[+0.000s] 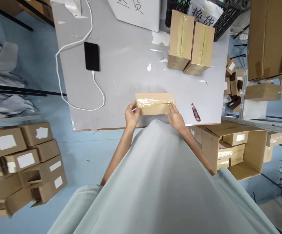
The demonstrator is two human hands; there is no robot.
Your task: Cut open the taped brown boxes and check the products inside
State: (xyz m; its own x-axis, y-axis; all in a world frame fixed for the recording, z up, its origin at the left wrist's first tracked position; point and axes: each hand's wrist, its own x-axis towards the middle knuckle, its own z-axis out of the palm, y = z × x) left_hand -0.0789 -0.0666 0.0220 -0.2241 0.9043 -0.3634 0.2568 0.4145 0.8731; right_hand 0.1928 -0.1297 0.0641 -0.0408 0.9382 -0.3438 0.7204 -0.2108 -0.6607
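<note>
A small cardboard box (153, 110), sealed along the top with shiny clear tape, lies near the front edge of the table in front of me. My left hand (132, 115) grips its left end, with the fingers curled at the corner. At the opposite end, my right hand (176, 117) holds the box, fingers on the taped top and thumb low on the near side. A red and black utility knife (196, 112) lies on the table to the right of my right hand.
Two taped cardboard boxes (180, 39) stand at the back right beside a black crate (225, 24). A phone (92, 56) with a white cable (57, 61) lies on the left. An open carton (210, 148) holding smaller boxes stands right of me; several boxes (42, 169) are stacked left.
</note>
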